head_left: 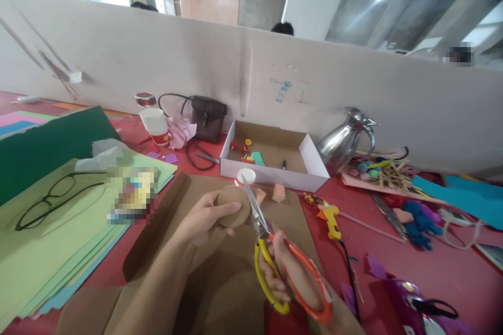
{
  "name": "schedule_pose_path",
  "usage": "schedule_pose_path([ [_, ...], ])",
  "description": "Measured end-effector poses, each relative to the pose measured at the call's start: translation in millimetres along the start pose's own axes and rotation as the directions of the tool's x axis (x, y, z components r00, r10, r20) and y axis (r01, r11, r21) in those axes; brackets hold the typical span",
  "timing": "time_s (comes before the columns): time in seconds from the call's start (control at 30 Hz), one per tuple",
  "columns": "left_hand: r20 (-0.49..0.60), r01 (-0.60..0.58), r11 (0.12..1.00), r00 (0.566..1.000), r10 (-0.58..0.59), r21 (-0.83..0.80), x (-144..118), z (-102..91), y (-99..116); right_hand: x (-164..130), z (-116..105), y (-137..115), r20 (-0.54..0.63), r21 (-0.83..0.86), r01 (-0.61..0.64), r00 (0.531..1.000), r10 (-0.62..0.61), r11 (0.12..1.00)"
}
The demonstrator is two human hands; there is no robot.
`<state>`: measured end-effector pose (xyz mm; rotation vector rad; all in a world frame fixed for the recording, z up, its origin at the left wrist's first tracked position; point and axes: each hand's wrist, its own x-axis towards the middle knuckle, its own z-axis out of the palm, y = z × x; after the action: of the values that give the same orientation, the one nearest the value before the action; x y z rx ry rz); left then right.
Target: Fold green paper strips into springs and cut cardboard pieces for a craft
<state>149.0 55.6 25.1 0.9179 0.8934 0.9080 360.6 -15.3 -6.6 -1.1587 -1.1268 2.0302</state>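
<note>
My left hand (208, 215) pinches a round brown cardboard disc (232, 207), thumb on top and fingers beneath. My right hand (281, 261) is wrapped round the handles of a pair of scissors (257, 220), one yellow and one orange-red. Their blades are parted and point away from me, close against the disc's right edge. Whether they touch the card I cannot tell. Under both hands lies a large sheet of brown cardboard (220, 293). Just beyond the disc stands a small white round container (246, 176), with folded peach paper pieces (279, 193) beside it.
A white-sided box (271, 175) holds small items at the back. A yellow glue gun (332, 220) lies right, its cord running toward me. Green paper sheets (70, 241) with glasses (47, 199) lie left. A paper cup (155, 126), dark bag (208, 118) and steel jug (343, 141) stand behind.
</note>
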Motion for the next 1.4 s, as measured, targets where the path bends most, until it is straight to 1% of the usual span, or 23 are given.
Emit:
schedule_pose_path([
  [0.17, 0.012, 0.011, 1.0, 1.0, -0.011, 0.028, 0, -6.5, 1, 1, -2, 8, 0.068, 0.049, -0.055, 0.996, 0.052, 0.997],
  [0.37, 0.051, 0.007, 0.999, 0.999, -0.009, 0.049, -1, -9.0, 2, 0, -2, 7, 0.092, 0.064, -0.075, 0.993, 0.069, 0.995],
  [0.47, 0.044, 0.026, 0.998, 0.999, -0.028, 0.05, -2, -12.5, 5, -1, 2, 4, 0.092, 0.06, -0.078, 0.993, 0.072, 0.995],
  [0.57, 0.042, 0.05, 0.997, 0.998, -0.052, 0.055, -3, -16.0, 9, -2, 6, 1, 0.049, 0.087, -0.051, 0.998, 0.046, 0.995],
  [0.6, 0.026, 0.057, 0.997, 0.998, -0.059, 0.055, -2, -15.6, 9, -1, 8, 0, 0.035, 0.111, -0.033, 0.999, 0.029, 0.993],
  [0.67, -0.054, 0.058, 0.998, 0.997, -0.057, 0.021, 0, -10.2, 5, 2, 10, 1, 0.024, 0.166, 0.005, 1.0, -0.009, 0.986],
  [0.73, -0.199, -0.002, 0.997, 0.98, -0.013, -0.074, 2, 0.8, -2, 6, 11, 2, 0.018, 0.195, 0.03, 0.999, -0.034, 0.98],
  [0.8, -0.353, -0.124, 0.978, 0.934, 0.057, -0.169, 5, 13.6, -11, 11, 12, 1, 0.007, 0.195, 0.038, 0.999, -0.04, 0.98],
  [0.87, -0.43, -0.175, 0.971, 0.898, 0.089, -0.165, 6, 22.7, -18, 12, 11, 0, 0.011, 0.19, 0.034, 0.999, -0.037, 0.981],
  [0.9, -0.444, -0.179, 0.973, 0.891, 0.097, -0.146, 6, 24.8, -20, 11, 10, -2, 0.019, 0.19, 0.031, 0.999, -0.035, 0.981],
  [0.97, -0.415, -0.154, 0.983, 0.904, 0.101, -0.097, 5, 24.3, -20, 6, 8, -4, 0.024, 0.199, 0.033, 0.999, -0.038, 0.98],
  [1.07, -0.307, -0.102, 0.994, 0.948, 0.084, -0.041, 4, 18.2, -16, -2, 4, -5, 0.032, 0.216, 0.037, 0.998, -0.045, 0.976],
  [1.13, -0.26, -0.078, 0.997, 0.963, 0.069, -0.026, 4, 15.1, -14, -5, 2, -4, 0.044, 0.225, 0.038, 0.998, -0.049, 0.974],
  [1.27, -0.217, -0.049, 0.999, 0.975, 0.045, -0.014, 3, 12.7, -12, -5, 2, -4, 0.073, 0.232, 0.04, 0.996, -0.058, 0.972],
  [1.4, -0.206, 0.02, 0.999, 0.978, -0.013, 0.03, 1, 8.5, -9, 0, 6, -5, 0.092, 0.238, 0.033, 0.994, -0.056, 0.971],
])
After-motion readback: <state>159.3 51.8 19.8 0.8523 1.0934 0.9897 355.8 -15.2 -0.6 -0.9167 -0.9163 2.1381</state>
